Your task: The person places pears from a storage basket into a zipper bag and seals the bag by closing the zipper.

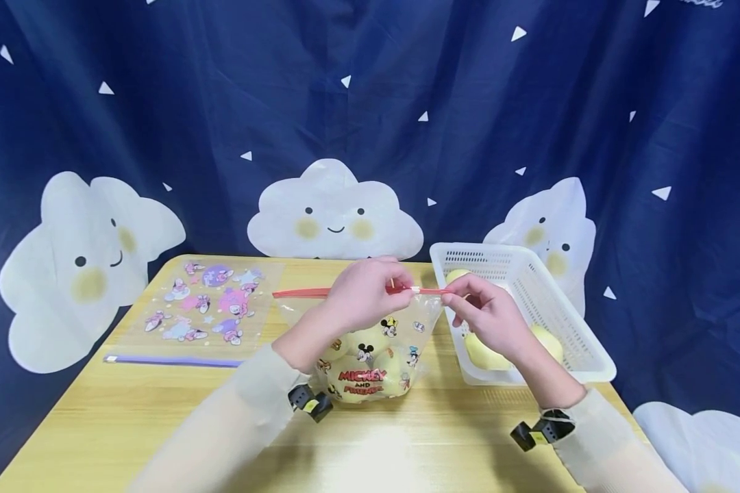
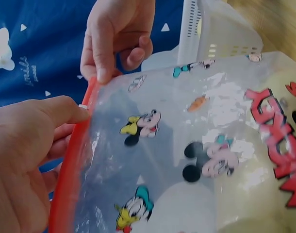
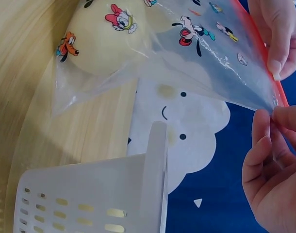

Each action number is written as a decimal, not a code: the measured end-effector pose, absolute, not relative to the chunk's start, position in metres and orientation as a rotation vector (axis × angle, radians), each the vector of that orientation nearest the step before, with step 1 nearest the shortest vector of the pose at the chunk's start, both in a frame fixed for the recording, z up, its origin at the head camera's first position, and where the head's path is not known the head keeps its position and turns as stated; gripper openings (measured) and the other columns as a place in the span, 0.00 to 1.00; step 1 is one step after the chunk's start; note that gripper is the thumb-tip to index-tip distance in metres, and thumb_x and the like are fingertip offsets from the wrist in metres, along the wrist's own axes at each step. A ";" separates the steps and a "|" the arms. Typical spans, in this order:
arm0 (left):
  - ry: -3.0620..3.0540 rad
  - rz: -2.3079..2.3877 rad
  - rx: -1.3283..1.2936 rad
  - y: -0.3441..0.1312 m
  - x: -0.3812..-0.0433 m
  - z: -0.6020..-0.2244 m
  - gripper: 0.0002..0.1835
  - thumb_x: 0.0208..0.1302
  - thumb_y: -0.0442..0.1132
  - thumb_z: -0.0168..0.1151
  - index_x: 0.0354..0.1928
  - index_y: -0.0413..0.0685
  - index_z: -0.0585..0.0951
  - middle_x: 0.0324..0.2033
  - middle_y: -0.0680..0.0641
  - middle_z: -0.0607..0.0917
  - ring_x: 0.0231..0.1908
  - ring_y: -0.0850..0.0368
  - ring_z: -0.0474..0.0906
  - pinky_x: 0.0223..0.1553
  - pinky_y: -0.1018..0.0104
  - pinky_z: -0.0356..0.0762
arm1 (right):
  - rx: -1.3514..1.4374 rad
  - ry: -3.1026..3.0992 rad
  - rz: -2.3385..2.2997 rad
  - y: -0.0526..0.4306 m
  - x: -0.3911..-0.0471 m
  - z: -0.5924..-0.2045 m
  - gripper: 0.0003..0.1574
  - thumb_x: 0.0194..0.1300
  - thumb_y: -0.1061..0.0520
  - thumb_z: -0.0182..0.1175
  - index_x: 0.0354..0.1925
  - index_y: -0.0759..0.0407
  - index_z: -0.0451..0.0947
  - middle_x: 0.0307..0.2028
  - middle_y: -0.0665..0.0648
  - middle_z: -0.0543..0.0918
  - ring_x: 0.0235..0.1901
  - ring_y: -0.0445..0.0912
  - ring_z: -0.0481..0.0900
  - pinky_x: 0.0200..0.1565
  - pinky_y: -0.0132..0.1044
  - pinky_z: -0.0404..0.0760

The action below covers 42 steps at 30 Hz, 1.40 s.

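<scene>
Left grip (image 2: pixel 26 150) pinching red strip (image 2: pixel 73 160), right grip (image 2: pixel 120 39) at its end, printed clear bag (image 2: pixel 179 138), white basket (image 2: pixel 230 31)

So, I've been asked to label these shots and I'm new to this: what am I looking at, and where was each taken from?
There's no machine here, just a person working bare-handed. The wide picture comes from a camera on the head; the close-ups come from black cameras, one worn on each wrist. On the table, a white basket of yellow items stands at the right, and a flat bag with a purple strip lies at the left. Between them is a clear cartoon bag with pale round items inside. The left grip pinches its red zip strip near the white slider; the right grip pinches the strip's right end.
</scene>
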<state>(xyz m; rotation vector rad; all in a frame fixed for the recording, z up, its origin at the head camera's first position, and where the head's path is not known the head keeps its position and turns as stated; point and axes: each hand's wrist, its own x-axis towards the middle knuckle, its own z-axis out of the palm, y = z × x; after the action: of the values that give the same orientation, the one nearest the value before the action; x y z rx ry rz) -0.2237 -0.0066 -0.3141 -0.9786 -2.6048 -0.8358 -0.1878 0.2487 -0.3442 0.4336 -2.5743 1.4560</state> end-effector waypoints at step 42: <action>-2.608 -1.140 -0.734 -0.151 -0.212 -0.332 0.04 0.73 0.39 0.73 0.45 0.53 0.93 0.42 0.51 0.92 0.44 0.55 0.84 0.47 0.61 0.84 | 0.368 -2.607 1.460 0.248 -0.189 -0.342 0.10 0.78 0.55 0.69 0.49 0.60 0.84 0.32 0.53 0.85 0.27 0.50 0.85 0.23 0.33 0.77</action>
<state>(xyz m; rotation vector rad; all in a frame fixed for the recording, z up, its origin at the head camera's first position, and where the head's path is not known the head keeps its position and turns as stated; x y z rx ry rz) -0.2123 -0.1513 -0.3319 -0.7337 -2.6076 -1.1405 -0.1890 0.2484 -0.3424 0.3675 -2.6072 1.4596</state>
